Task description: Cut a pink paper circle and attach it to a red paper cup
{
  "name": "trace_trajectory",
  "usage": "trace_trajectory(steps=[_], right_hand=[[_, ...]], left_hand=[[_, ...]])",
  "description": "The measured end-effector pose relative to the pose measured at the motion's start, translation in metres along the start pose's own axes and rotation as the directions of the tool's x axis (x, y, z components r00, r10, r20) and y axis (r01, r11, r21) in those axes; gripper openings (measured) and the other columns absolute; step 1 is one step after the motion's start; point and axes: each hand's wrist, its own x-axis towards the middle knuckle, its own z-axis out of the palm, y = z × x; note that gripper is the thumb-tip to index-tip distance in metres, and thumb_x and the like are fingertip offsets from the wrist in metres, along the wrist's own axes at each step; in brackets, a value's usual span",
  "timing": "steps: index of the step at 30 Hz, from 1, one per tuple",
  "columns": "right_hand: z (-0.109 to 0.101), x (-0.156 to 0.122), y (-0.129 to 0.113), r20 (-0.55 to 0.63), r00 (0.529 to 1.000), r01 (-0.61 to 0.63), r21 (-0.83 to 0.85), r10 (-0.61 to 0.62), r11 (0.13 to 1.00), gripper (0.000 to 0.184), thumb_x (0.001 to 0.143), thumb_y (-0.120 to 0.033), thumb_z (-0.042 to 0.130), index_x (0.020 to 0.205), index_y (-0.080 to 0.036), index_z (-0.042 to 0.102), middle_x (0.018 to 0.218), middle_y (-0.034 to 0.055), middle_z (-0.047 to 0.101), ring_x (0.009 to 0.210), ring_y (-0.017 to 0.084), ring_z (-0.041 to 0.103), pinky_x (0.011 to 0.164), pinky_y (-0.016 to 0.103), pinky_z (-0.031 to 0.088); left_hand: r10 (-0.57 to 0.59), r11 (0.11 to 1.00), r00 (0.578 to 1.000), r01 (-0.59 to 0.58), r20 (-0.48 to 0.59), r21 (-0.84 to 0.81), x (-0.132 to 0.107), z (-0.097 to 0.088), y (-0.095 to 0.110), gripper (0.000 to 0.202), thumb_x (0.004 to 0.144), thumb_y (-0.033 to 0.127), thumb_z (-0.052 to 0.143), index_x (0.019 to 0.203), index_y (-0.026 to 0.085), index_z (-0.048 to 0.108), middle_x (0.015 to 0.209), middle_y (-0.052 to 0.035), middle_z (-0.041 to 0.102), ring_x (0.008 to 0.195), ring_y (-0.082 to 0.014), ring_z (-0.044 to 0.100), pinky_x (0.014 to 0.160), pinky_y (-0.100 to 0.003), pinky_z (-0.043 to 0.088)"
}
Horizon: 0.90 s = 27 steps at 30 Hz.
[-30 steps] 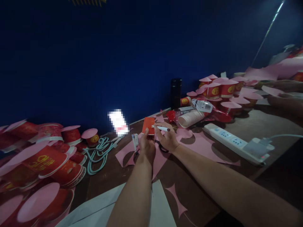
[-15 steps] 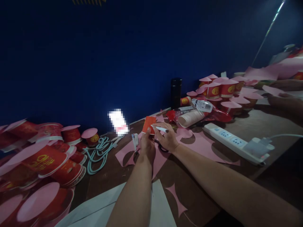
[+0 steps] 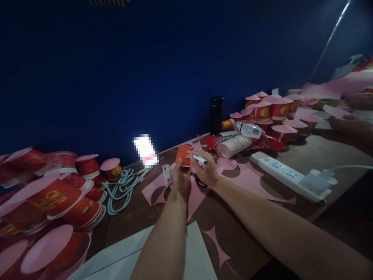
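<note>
Farthest left of the black flask, we see a crowd of red paper cups topped with pink paper discs, some tipped over. Closer to the flask but left of it come a coiled pale-blue cable and a brightly lit screen, its picture pixelated.

Next, left of the flask and nearer to us, a small white tube lies just beside our left hand. That hand's fingers are closed around a single orange-red cup, thumb on its near side; this cup sits in front of the flask, slightly left. Our right hand, directly in front of the flask, pinches a white marker between thumb and bunched fingers, the tip pointing at the cup; we cannot tell whether it touches. Beneath both hands, in front of the flask and spreading right, lies a pink sheet with rounded cut-outs.

Just right of the flask, a nested stack of white cups lies sideways among clear plastic packaging. Farther right stand more red cups under pink discs, and nearer to us a white power strip with an adapter plugged in. Farthest right of the flask, another person's hand is at a piece of pink paper.
</note>
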Motion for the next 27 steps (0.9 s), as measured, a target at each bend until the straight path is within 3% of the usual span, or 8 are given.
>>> trace_trajectory(steps=[3, 5, 10, 12, 15, 17, 23, 27], right_hand=[[0.002, 0.002, 0.005, -0.019, 0.989, -0.143, 0.106, 0.145, 0.984, 0.019, 0.090, -0.031, 0.054, 0.100, -0.024, 0.068, 0.099, 0.0056, 0.072, 0.095, 0.020, 0.066, 0.089, 0.036, 0.049], [0.004, 0.004, 0.011, -0.022, 0.947, -0.308, 0.211, 0.320, 0.928, 0.021, 0.089, -0.036, 0.053, 0.098, -0.023, 0.067, 0.097, 0.0058, 0.071, 0.089, 0.019, 0.067, 0.082, 0.035, 0.053], [0.008, 0.010, 0.021, 0.082, 0.688, -0.679, 0.423, 0.721, 0.600, 0.028, 0.081, -0.042, 0.060, 0.098, -0.021, 0.063, 0.088, 0.0035, 0.070, 0.078, 0.017, 0.068, 0.067, 0.029, 0.054], [0.009, 0.010, 0.021, 0.160, 0.601, -0.754, 0.439, 0.783, 0.489, 0.032, 0.077, -0.047, 0.064, 0.097, -0.022, 0.062, 0.088, 0.0026, 0.070, 0.079, 0.017, 0.068, 0.063, 0.027, 0.053], [0.009, 0.009, 0.018, 0.275, 0.532, -0.789, 0.503, 0.801, 0.352, 0.040, 0.071, -0.053, 0.070, 0.096, -0.023, 0.060, 0.086, 0.0020, 0.071, 0.076, 0.018, 0.069, 0.058, 0.026, 0.052], [0.008, 0.010, 0.015, 0.339, 0.532, -0.771, 0.572, 0.776, 0.280, 0.043, 0.069, -0.055, 0.072, 0.095, -0.023, 0.059, 0.083, 0.0018, 0.071, 0.072, 0.019, 0.069, 0.056, 0.028, 0.053], [0.007, 0.015, 0.012, 0.395, 0.650, -0.663, 0.713, 0.649, 0.230, 0.042, 0.068, -0.057, 0.073, 0.084, -0.020, 0.061, 0.082, 0.0042, 0.072, 0.076, 0.020, 0.069, 0.063, 0.030, 0.056], [0.010, 0.014, 0.015, 0.345, 0.644, -0.629, 0.747, 0.683, 0.215, 0.041, 0.066, -0.052, 0.077, 0.086, -0.020, 0.062, 0.083, 0.0014, 0.072, 0.074, 0.017, 0.068, 0.067, 0.029, 0.055]], left_hand=[[-0.017, 0.999, 1.000, 0.017, -0.006, -0.038, -0.002, 0.003, 0.004, 0.016, 0.084, 0.014, 0.056, 0.096, 0.014, 0.067, 0.081, -0.0041, 0.072, 0.078, -0.0119, 0.068, 0.082, -0.024, 0.052], [-0.026, 0.998, 0.999, 0.024, -0.041, -0.050, -0.003, 0.005, 0.006, 0.014, 0.084, 0.015, 0.056, 0.094, 0.013, 0.067, 0.079, -0.0044, 0.072, 0.073, -0.0123, 0.068, 0.075, -0.024, 0.054], [-0.065, 0.997, 0.995, 0.061, -0.074, -0.048, -0.009, 0.011, 0.011, 0.016, 0.083, 0.018, 0.057, 0.096, 0.014, 0.066, 0.084, -0.0057, 0.073, 0.069, -0.0145, 0.068, 0.064, -0.026, 0.055], [-0.076, 0.996, 0.996, 0.074, -0.052, -0.040, -0.010, 0.010, 0.011, 0.018, 0.084, 0.020, 0.056, 0.099, 0.014, 0.066, 0.088, -0.0065, 0.073, 0.070, -0.0146, 0.068, 0.064, -0.027, 0.055], [-0.110, 0.993, 0.994, 0.110, 0.017, -0.032, -0.008, 0.008, 0.009, 0.021, 0.085, 0.023, 0.057, 0.101, 0.015, 0.067, 0.092, -0.0080, 0.073, 0.075, -0.0163, 0.069, 0.069, -0.029, 0.055], [-0.124, 0.992, 0.992, 0.125, 0.035, -0.020, -0.006, 0.006, 0.007, 0.021, 0.084, 0.025, 0.058, 0.100, 0.015, 0.068, 0.093, -0.0086, 0.073, 0.078, -0.0172, 0.069, 0.070, -0.028, 0.055], [-0.154, 0.988, 0.988, 0.153, 0.028, 0.030, -0.002, 0.003, 0.005, 0.020, 0.083, 0.022, 0.060, 0.101, 0.015, 0.068, 0.090, -0.0075, 0.072, 0.074, -0.0145, 0.068, 0.062, -0.021, 0.054], [-0.195, 0.981, 0.981, 0.194, 0.013, 0.026, -0.003, 0.004, 0.006, 0.020, 0.084, 0.022, 0.060, 0.102, 0.014, 0.068, 0.088, -0.0078, 0.072, 0.072, -0.0141, 0.068, 0.060, -0.020, 0.054]])
